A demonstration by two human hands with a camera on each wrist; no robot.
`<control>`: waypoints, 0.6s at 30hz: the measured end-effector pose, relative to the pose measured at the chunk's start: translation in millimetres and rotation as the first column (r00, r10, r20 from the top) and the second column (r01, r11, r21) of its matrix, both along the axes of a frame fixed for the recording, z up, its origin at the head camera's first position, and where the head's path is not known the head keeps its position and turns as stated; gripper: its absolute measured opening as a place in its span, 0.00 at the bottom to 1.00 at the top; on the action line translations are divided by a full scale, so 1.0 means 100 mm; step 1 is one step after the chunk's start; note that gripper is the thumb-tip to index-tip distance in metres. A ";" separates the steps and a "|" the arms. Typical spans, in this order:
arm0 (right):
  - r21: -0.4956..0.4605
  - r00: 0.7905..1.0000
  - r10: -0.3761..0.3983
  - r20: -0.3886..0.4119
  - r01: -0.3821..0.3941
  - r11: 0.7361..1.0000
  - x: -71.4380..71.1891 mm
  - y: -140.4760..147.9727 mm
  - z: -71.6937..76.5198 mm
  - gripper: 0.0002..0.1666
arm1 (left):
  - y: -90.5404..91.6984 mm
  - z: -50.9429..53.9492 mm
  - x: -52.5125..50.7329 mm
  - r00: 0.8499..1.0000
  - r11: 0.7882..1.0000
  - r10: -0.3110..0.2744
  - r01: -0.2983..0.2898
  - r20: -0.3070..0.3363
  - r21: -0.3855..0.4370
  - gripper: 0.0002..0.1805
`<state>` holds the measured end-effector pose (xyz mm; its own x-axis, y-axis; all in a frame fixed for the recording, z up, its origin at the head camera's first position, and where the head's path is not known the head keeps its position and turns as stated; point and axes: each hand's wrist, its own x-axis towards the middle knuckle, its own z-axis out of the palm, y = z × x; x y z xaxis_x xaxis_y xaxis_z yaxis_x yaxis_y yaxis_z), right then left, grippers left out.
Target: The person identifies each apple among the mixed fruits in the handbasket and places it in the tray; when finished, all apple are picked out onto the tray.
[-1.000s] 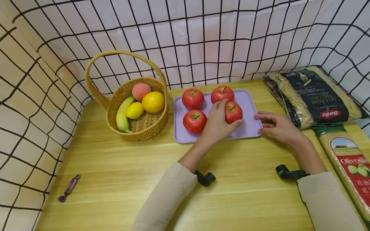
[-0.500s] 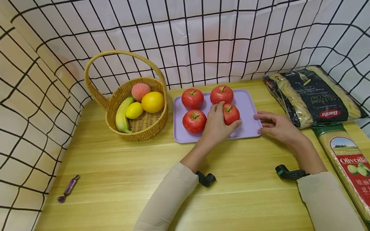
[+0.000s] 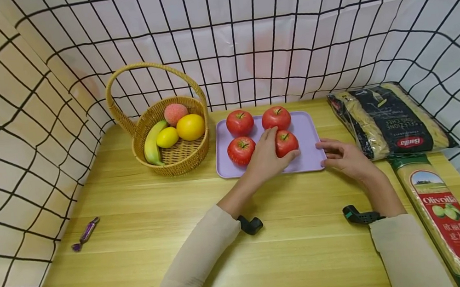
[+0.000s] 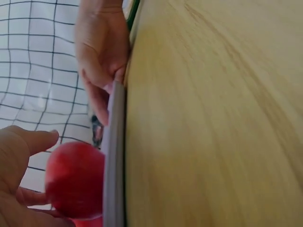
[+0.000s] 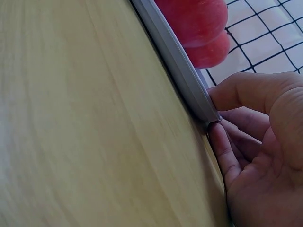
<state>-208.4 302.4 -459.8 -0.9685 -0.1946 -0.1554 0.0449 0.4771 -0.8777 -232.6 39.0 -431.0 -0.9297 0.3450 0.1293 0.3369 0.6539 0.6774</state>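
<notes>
On a lilac tray [image 3: 308,147] stand several red apples. My left hand [image 3: 266,158] reaches over the tray's front edge to the front right apple [image 3: 287,143]. In the left wrist view, the thumb [image 4: 40,141] is apart from this apple [image 4: 75,179], with the other fingers beside it; whether they touch it is unclear. The apple rests on the tray. My right hand [image 3: 345,156] holds the tray's front right corner; in the right wrist view the thumb [image 5: 236,91] lies on the rim and a finger [image 5: 221,146] is beneath it.
Left of the tray stands a handled wicker basket [image 3: 203,153] with a banana, a peach and yellow fruit. A black Barilla pasta bag [image 3: 392,121] and an Olivoilà spaghetti pack [image 3: 449,219] lie on the right. A purple wrapped candy [image 3: 85,233] lies at left. Gridded cloth encloses the table.
The front right apple has shifted left and come to rest on the tray. My left hand has drawn slightly left, its thumb parted from the apple. The right hand keeps its place.
</notes>
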 end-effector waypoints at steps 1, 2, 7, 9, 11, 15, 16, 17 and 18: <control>0.000 1.000 -0.002 0.004 0.002 1.000 0.00 0.00 0.00 0.35 | -0.03 0.02 0.01 1.000 1.000 -0.012 0.012 -0.008 0.010 0.47; 0.002 1.000 -0.004 0.007 0.004 1.000 0.00 0.01 0.00 0.35 | -0.06 0.04 0.02 1.000 0.999 -0.025 0.025 -0.014 0.027 0.46; 0.004 1.000 -0.012 0.021 0.012 1.000 -0.02 0.03 0.01 0.35 | -0.26 0.12 0.04 0.995 0.990 -0.077 0.083 -0.061 0.115 0.40; -0.001 1.000 -0.010 0.022 0.010 1.000 -0.02 0.04 0.00 0.36 | -0.37 0.15 0.04 0.991 0.985 -0.081 0.095 -0.104 0.141 0.39; -0.001 1.000 -0.012 0.023 0.012 1.000 -0.02 0.04 -0.01 0.37 | -0.49 0.17 0.03 0.987 0.981 -0.080 0.103 -0.140 0.166 0.37; 0.062 1.000 -0.018 0.014 0.017 0.998 -0.04 0.01 0.01 0.37 | -0.81 0.23 0.03 0.975 0.965 -0.069 0.120 -0.213 0.233 0.34; 0.085 1.000 -0.023 0.006 0.022 0.996 -0.04 0.00 0.03 0.37 | -0.89 0.25 0.03 0.972 0.963 -0.062 0.117 -0.225 0.241 0.33; 0.112 1.000 -0.027 -0.002 0.027 0.993 -0.04 -0.01 0.05 0.37 | -0.98 0.27 0.03 0.970 0.964 -0.053 0.112 -0.236 0.243 0.33; 0.138 0.999 -0.029 -0.015 0.031 0.990 -0.04 -0.02 0.08 0.37 | -1.07 0.29 0.03 0.965 0.965 -0.039 0.103 -0.258 0.240 0.32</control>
